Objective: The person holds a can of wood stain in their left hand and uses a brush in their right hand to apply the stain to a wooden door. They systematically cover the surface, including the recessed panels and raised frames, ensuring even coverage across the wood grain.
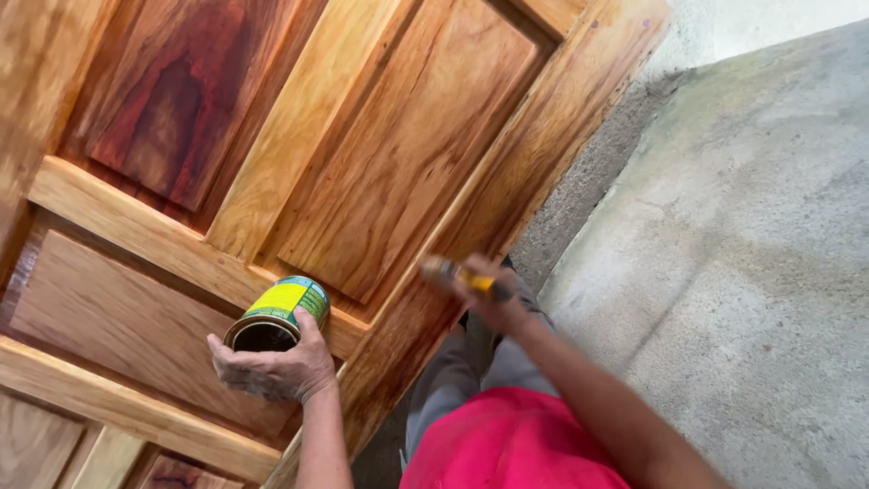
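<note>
My left hand grips an open metal can with a yellow and green label, held just over the glossy wooden panelled door. The can's dark inside shows at its open top. My right hand is closed on a paintbrush with a yellow handle, blurred, at the door's right edge stile. The brush head points left over the wood.
The door lies flat with raised panels and rails, its wood wet-looking and reddish-orange. Grey concrete floor spreads to the right. My grey trousers and pink shirt show at the bottom beside the door edge.
</note>
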